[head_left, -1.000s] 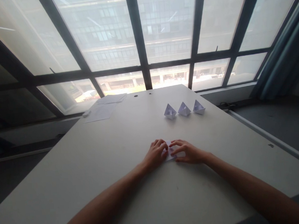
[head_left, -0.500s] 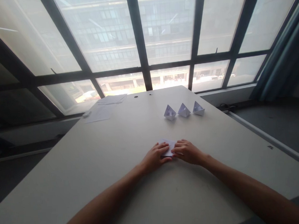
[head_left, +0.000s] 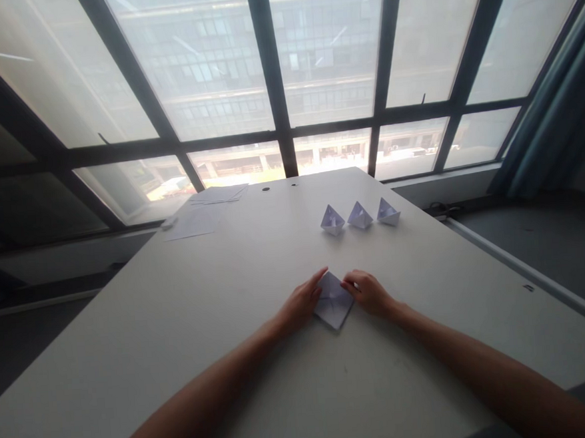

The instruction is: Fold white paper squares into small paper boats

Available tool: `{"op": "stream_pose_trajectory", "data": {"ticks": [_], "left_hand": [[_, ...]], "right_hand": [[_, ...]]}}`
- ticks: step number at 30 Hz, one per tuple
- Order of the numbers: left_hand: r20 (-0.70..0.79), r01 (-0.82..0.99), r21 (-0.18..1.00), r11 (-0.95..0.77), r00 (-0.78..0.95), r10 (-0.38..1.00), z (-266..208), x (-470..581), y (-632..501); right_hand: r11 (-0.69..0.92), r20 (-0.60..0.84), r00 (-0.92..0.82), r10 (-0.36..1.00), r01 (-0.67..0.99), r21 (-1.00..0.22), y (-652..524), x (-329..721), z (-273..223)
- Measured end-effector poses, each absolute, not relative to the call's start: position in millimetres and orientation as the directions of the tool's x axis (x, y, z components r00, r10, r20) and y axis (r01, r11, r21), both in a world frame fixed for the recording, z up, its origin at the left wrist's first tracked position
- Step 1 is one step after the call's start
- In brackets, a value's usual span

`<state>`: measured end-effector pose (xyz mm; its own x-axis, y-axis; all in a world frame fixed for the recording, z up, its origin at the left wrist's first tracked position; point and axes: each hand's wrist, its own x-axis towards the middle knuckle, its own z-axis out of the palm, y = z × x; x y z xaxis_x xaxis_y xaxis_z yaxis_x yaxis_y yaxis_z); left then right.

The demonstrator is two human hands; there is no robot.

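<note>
A folded sheet of white paper (head_left: 335, 309) lies diamond-shaped on the table between my hands, one corner pointing toward me and creases crossing its middle. My left hand (head_left: 304, 301) rests along its left edge, fingers stretched forward and the thumb on the paper. At the upper right edge, my right hand (head_left: 368, 291) has its fingers curled and pinches the paper between thumb and fingertips. Beyond the hands stand three folded paper boats, the left boat (head_left: 333, 221), the middle boat (head_left: 360, 216) and the right boat (head_left: 388, 213), side by side in a row.
Loose white sheets (head_left: 192, 222) lie at the far left of the white table (head_left: 255, 261), with more sheets (head_left: 219, 195) behind them. A small dark round disc (head_left: 266, 189) is near the far edge. Large windows rise behind, and a blue curtain (head_left: 549, 101) hangs at the right.
The paper now shows as a full diamond with its near corner toward me; before, it was flat under both hands. My left hand has turned to its side, and both hands have moved slightly apart.
</note>
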<state>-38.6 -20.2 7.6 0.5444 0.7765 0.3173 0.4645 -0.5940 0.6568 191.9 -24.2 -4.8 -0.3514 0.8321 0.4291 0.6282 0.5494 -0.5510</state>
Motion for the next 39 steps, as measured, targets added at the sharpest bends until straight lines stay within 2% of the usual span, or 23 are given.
{"op": "stream_pose_trajectory", "data": {"ticks": [3, 8, 12, 16, 19, 22, 27, 33, 39], "left_hand": [[0.382, 0.496, 0.619, -0.609, 0.488, 0.785, 2, -36, -18], [0.388, 0.591, 0.568, -0.572, 0.421, 0.820, -6, -35, -13], [0.402, 0.713, 0.438, -0.547, 0.389, 0.829, -9, -39, -12], [0.353, 0.731, 0.285, -0.620, 0.521, 0.777, -9, -42, -14], [0.216, 0.684, 0.243, -0.688, 0.654, 0.725, -10, -42, -16], [0.137, 0.675, 0.215, -0.706, 0.695, 0.706, -8, -42, -18], [0.081, 0.671, 0.237, -0.703, 0.707, 0.702, -2, -44, -19], [0.088, 0.666, 0.313, -0.677, 0.689, 0.719, -3, -44, -15], [0.107, 0.657, 0.374, -0.655, 0.671, 0.734, 0, -40, -15]], "right_hand": [[0.506, 0.401, -0.320, 0.858, 0.656, -0.560, -24, 190, -7], [0.428, 0.356, -0.259, 0.898, 0.706, -0.565, -23, 189, -11], [0.408, 0.374, -0.241, 0.895, 0.780, -0.474, -24, 189, -10], [0.531, 0.424, -0.374, 0.825, 0.769, -0.356, -28, 186, -6], [0.641, 0.391, -0.522, 0.758, 0.707, -0.298, -29, 183, -7], [0.652, 0.356, -0.552, 0.754, 0.698, -0.297, -28, 183, -12], [0.636, 0.348, -0.537, 0.768, 0.701, -0.321, -25, 190, -13], [0.570, 0.347, -0.459, 0.818, 0.733, -0.371, -32, 193, -3], [0.474, 0.266, -0.392, 0.880, 0.747, -0.467, -41, 187, 2]]}}
